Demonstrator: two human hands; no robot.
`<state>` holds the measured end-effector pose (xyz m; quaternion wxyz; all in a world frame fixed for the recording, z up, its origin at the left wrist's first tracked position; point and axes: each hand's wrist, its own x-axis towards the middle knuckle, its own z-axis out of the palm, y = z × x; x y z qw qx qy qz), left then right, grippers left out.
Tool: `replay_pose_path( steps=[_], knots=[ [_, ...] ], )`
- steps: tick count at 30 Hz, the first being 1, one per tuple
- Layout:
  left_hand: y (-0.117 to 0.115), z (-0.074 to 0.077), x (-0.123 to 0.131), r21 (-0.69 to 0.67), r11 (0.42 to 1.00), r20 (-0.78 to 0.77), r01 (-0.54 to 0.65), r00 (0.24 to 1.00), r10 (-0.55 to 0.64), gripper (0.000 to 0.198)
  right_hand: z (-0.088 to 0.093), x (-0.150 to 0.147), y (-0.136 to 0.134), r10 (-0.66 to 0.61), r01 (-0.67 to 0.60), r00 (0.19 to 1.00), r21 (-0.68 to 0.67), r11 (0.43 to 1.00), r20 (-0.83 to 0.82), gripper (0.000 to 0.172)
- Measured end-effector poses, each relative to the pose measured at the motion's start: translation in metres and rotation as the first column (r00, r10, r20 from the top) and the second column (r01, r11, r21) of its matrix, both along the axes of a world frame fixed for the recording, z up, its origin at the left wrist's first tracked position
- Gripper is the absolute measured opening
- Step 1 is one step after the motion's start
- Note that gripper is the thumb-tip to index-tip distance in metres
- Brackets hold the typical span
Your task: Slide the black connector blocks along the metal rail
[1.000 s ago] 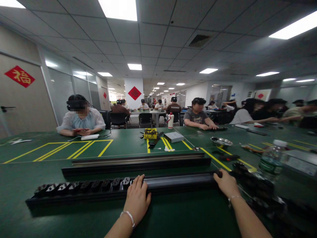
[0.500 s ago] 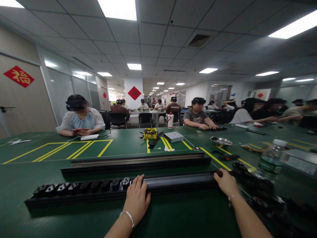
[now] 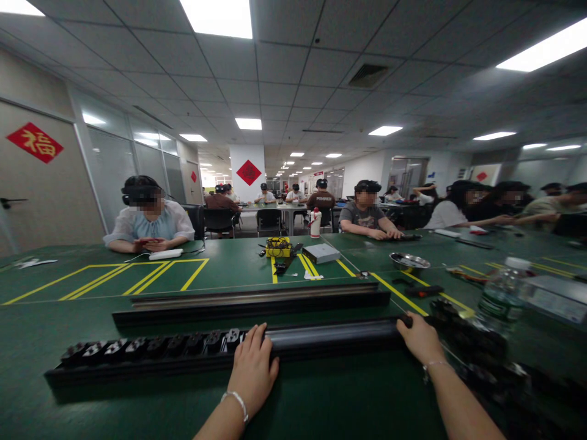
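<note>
A long black rail [image 3: 330,343] lies across the table before me. Several black power-socket modules with metal contacts [image 3: 175,344] sit in a row along its left part; the right part is a smooth dark channel. My left hand [image 3: 254,370] is laid over the rail's middle beside the last module, fingers over the top and thumb on the near side, closed on it. At the right end, my right hand [image 3: 420,340] pinches a small black piece [image 3: 405,319], partly hidden by the fingers. A second black rail [image 3: 257,300] lies parallel behind.
On the right are a pile of black parts [image 3: 477,342], a water bottle [image 3: 502,296], a metal bowl [image 3: 409,261] and a grey box [image 3: 562,298]. Farther back stand a yellow box with cables [image 3: 278,247] and a silver box [image 3: 321,253]. Co-workers sit across the green table [image 3: 151,421].
</note>
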<state>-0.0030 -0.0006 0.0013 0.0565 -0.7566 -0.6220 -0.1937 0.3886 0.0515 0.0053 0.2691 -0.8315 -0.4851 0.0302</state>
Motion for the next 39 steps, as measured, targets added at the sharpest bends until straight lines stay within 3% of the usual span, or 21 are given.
replay_pose_path(
  steps=[17,28,39],
  knots=[
    [0.001,0.0,-0.001,-0.008,1.0,0.001,0.002,1.0,-0.002,0.026,0.0,0.003,-0.001,-0.014,0.014,1.0,0.039,0.999,-0.002,0.053],
    [0.001,-0.001,0.0,-0.005,1.0,0.004,0.005,1.0,-0.005,0.026,0.007,0.0,-0.005,-0.037,0.035,0.998,-0.03,0.999,-0.049,0.054],
    [0.001,-0.001,0.0,-0.008,1.0,0.004,0.004,1.0,-0.004,0.026,0.004,0.005,-0.004,-0.042,0.041,0.998,-0.005,0.999,-0.04,0.052]
  ],
)
